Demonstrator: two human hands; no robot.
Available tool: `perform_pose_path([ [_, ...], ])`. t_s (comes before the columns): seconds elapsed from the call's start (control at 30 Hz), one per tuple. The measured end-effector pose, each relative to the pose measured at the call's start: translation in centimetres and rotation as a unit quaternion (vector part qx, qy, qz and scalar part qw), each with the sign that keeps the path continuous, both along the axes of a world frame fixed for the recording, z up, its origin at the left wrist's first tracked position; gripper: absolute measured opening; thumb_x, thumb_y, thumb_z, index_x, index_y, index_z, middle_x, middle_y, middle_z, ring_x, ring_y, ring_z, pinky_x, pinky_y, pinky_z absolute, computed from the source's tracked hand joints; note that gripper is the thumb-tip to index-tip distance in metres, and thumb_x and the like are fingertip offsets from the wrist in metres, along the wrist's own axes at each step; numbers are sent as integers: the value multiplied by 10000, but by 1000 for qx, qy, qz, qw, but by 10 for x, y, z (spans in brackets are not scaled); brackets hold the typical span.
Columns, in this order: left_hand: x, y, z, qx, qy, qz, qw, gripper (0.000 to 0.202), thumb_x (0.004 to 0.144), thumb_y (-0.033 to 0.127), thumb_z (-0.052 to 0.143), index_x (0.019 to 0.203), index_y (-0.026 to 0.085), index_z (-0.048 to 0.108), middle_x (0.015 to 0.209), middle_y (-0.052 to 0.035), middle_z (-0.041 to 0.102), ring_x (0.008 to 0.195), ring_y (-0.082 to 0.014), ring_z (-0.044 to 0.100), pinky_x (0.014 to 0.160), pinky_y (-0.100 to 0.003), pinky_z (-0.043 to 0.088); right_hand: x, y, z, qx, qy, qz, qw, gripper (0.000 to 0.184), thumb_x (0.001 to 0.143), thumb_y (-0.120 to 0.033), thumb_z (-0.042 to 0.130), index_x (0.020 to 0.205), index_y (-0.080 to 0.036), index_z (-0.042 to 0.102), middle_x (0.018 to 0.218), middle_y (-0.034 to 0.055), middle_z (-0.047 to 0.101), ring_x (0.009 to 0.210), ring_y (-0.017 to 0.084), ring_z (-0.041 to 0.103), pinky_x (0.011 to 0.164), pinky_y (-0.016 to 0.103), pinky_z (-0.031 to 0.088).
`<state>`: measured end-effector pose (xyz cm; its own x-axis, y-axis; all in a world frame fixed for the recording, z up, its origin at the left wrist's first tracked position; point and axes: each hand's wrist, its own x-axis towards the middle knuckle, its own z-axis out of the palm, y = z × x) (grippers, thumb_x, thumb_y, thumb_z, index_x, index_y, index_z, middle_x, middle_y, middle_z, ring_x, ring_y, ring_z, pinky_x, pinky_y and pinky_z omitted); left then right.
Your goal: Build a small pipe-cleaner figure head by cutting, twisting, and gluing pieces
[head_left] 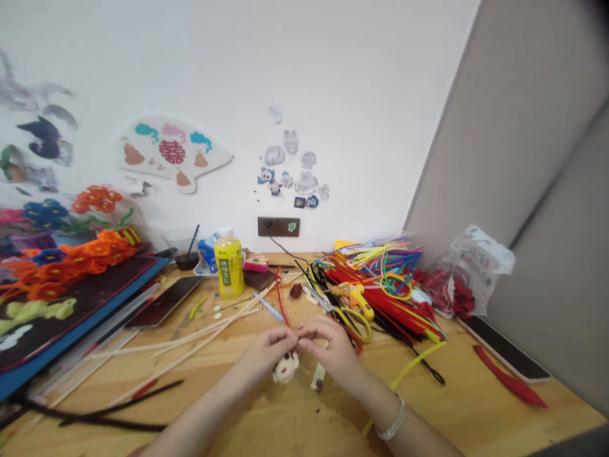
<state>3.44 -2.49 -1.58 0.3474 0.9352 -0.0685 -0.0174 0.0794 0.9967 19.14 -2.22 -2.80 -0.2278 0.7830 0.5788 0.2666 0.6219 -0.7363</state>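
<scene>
My left hand point(271, 349) and my right hand point(328, 343) meet fingertip to fingertip above the middle of the table, both pinched closed. Just below my left fingers hangs a small cream fuzzy figure point(285, 369) with dark spots and a red mark. A red pipe cleaner point(281, 301) rises from the pinch and leans away from me. The fingers hide where it meets the figure. Under my right hand lies a pale short roll point(318, 378) with a dark end. Beyond the right hand are scissors point(359, 325) with yellow handles.
Bundled colourful pipe cleaners point(380, 285) and a yellow glue gun point(358, 296) lie back right. A yellow drink bottle point(229, 263) stands at the back. Wooden sticks point(209, 336) and a dark tablet point(166, 301) are on the left, a phone point(504, 348) on the right.
</scene>
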Motion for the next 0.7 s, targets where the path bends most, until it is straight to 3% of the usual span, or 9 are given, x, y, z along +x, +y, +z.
perform_pose_path([
  [0.2, -2, 15, -17, 51, 43, 17, 998, 511, 511, 652, 642, 537, 170, 472, 475, 71, 389, 479, -91, 349, 467, -210, 257, -10, 11, -16, -18, 17, -3, 1000, 167, 733, -315, 627, 676, -163, 664, 669, 38, 614, 682, 161, 583, 617, 249, 452],
  [0.33, -3, 21, -18, 48, 51, 14, 997, 512, 519, 661, 631, 558, 175, 474, 487, 67, 407, 481, -94, 349, 466, -208, 262, 4, 22, -3, -45, -98, -57, 993, 118, 720, -281, 633, 756, -170, 647, 737, 26, 624, 686, 147, 577, 635, 236, 444],
  [0.4, -5, 20, -15, 35, 61, 22, 997, 505, 514, 655, 633, 562, 172, 492, 486, 67, 404, 486, -98, 353, 470, -208, 267, 27, 36, 8, -46, -200, -193, 959, 145, 754, -297, 587, 831, -179, 621, 815, 41, 626, 751, 168, 576, 681, 259, 436],
  [0.47, -7, 20, -10, 26, 76, 48, 996, 483, 515, 633, 637, 569, 167, 521, 492, 64, 410, 498, -105, 364, 475, -209, 271, 54, 55, 14, -62, -323, -351, 877, 252, 763, -329, 576, 932, -143, 591, 933, 118, 613, 899, 231, 565, 752, 311, 424],
  [0.53, -8, 19, -5, 26, 89, 82, 992, 443, 530, 597, 635, 564, 165, 541, 503, 56, 434, 512, -114, 381, 480, -211, 274, 79, 73, 12, -132, -408, -436, 791, 410, 725, -410, 609, 989, -100, 559, 991, 188, 594, 933, 293, 568, 714, 339, 436],
  [0.6, -9, 19, -2, 27, 94, 105, 990, 414, 550, 571, 623, 559, 164, 548, 512, 50, 451, 518, -117, 390, 489, -213, 285, 94, 86, 4, -177, -435, -424, 775, 496, 743, -486, 555, 1054, -102, 519, 947, 177, 616, 874, 292, 604, 662, 334, 447],
  [0.7, -9, 19, -1, 30, 97, 111, 989, 386, 568, 542, 617, 566, 162, 552, 521, 44, 464, 529, -122, 408, 503, -216, 309, 103, 94, -10, -142, -418, -407, 800, 556, 756, -418, 546, 1181, -80, 426, 940, 166, 631, 859, 274, 617, 667, 317, 453],
])
